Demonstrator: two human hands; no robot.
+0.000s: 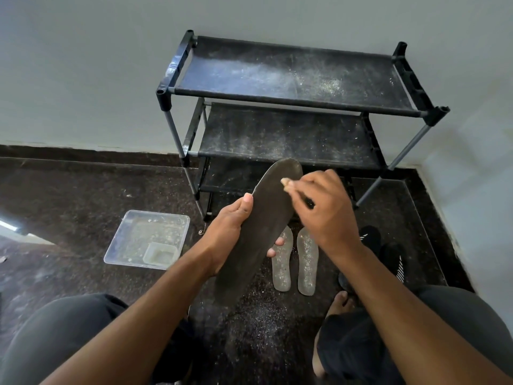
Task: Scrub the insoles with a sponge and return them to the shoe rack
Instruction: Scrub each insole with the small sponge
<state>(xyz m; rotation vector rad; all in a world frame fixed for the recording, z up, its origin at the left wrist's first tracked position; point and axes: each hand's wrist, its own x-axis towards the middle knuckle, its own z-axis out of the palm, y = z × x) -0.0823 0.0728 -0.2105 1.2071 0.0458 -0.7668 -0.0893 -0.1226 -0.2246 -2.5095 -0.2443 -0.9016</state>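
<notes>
Clear plastic tray (133,232) on dark floor (69,207), holding a small tub (161,254). Left hand (227,232) curled around a dark insole (261,226), held tilted in front of the dusty shoe rack (291,79). Right hand (330,215) pinches a sponge (285,181) against the insole's upper end. Two pale insoles (295,259) lie side by side on the floor below. Black shoes (388,254) at right

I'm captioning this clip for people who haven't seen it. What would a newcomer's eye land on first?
Centre frame, the left hand grips a long dark insole while the right hand presses a small sponge near its toe end. Behind stands a dusty black shoe rack; two pale insoles lie on the floor below the hands, and a clear plastic tray sits to the left.
</notes>
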